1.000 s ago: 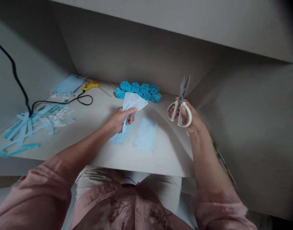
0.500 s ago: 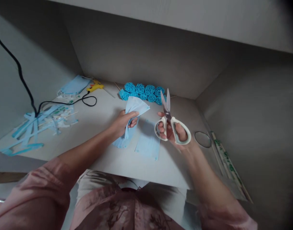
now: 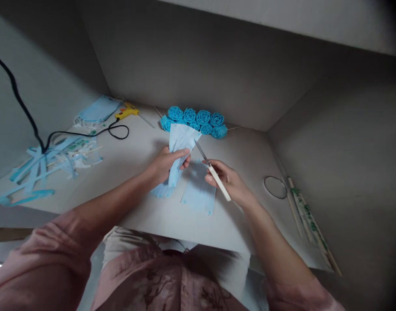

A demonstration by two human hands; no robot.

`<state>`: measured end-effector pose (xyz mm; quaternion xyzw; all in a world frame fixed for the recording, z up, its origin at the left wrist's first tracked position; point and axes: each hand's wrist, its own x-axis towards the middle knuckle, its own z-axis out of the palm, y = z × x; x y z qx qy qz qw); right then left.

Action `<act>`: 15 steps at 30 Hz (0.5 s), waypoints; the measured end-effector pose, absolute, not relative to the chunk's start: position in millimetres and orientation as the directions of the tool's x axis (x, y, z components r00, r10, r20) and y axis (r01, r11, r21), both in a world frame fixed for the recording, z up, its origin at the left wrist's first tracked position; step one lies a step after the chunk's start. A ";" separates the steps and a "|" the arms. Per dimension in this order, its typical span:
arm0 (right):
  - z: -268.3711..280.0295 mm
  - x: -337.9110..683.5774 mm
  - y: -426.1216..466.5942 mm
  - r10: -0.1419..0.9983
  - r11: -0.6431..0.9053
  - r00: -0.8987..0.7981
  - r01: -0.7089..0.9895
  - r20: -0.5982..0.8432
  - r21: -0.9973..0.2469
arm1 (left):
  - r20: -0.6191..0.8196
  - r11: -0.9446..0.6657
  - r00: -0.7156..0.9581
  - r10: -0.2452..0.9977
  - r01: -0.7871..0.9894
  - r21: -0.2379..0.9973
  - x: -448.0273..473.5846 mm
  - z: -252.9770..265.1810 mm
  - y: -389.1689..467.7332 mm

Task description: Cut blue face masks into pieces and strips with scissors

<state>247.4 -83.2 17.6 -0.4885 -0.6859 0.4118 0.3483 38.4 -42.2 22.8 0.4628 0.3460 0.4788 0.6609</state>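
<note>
Light-blue mask fabric [image 3: 181,137], near centre, is pinched in the left hand [image 3: 168,165]. At its four o'clock, the right hand [image 3: 231,178] grips white-handled scissors [image 3: 215,174], tips beside the fabric's edge, perhaps touching. Blue rolled roses [image 3: 203,117] sit at twelve o'clock.

Working remotely, I find the left forearm [image 3: 113,203] reaching forward and inward, its wrist [image 3: 148,176] nearly straight. The left hand [image 3: 170,165] is closed, thumb [image 3: 181,153] laid along the top, fingers [image 3: 186,162] curled beneath. The right forearm [image 3: 272,235] angles in from the opposite side. I record the right hand [image 3: 229,179] with fingers bent and its grip engaged, near the left hand but apart from it.
</note>
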 end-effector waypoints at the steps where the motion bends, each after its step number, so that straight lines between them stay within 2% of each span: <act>1: 15.9 248.1 -83.0 0.954 0.193 -0.291 0.409 0.073 -0.892 | -0.015 0.115 0.303 0.953 -0.316 0.942 38.5 22.5 -42.4; 8: 16.0 252.0 -82.6 0.952 0.169 -0.305 0.400 0.043 -0.901 | 0.013 0.081 0.267 0.964 -0.341 0.937 36.8 24.5 -41.0; 11: 20.7 249.0 -84.7 0.947 0.116 -0.320 0.330 0.005 -0.937 | 0.004 0.088 0.272 0.962 -0.327 0.941 36.6 24.2 -40.4; 15: 26.7 244.5 -87.8 0.925 -0.012 -0.371 0.200 -0.086 -0.980 | -0.093 0.177 0.347 0.933 -0.220 0.959 37.7 20.5 -41.4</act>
